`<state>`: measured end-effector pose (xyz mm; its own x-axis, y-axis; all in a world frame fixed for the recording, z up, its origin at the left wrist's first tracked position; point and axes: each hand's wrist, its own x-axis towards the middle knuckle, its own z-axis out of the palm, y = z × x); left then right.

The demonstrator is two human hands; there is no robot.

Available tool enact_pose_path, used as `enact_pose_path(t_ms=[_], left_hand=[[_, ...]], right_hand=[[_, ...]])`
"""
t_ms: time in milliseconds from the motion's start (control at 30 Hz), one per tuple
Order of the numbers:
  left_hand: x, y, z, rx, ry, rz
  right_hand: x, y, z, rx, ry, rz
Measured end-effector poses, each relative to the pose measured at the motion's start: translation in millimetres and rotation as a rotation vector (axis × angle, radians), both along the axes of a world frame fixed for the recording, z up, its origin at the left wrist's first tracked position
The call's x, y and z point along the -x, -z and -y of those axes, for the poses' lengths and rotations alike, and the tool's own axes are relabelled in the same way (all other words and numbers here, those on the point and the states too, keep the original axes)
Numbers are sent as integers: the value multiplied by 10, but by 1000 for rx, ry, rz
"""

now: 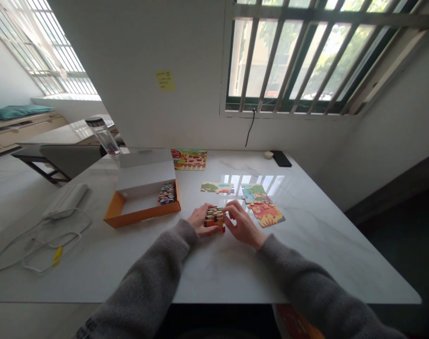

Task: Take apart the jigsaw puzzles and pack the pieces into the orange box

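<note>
A stack of jigsaw puzzle pieces (pixel 213 215) is in my left hand (pixel 201 219), whose fingers and thumb close around its left side. My right hand (pixel 241 223) is at the stack's right edge with bent fingers; whether it pinches a piece is hidden. To the right lies a joined section of puzzle (pixel 262 205) in blue, green, red and yellow. A smaller joined strip of puzzle (pixel 217 188) lies just beyond my hands. Left of them stands an open orange-edged box (pixel 143 215) with more puzzle pieces (pixel 167 193) in its right end.
A colourful picture sheet (pixel 189 159) lies at the back by the wall. A black phone (pixel 281 158) and a small white round object (pixel 268 155) are at the back right. On the left are a white power strip (pixel 66 200) with loose cables and a clear bottle (pixel 104 135).
</note>
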<state>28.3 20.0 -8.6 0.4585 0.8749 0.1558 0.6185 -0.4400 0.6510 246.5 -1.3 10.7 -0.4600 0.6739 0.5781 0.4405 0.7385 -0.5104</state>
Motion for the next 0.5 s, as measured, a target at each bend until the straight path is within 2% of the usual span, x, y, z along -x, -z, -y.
enact_pose_path(t_ms=[100,300,500], left_hand=[[-21,-53,33,-10,16,14],[-76,-118,78,70,105,197],[-74,-116,73,103,112,225]], right_hand=[[-160,-4,-356,-12,94,64],[-356,-50,-1125,93,237,445],[-201,-114,-1396,263,316,601]])
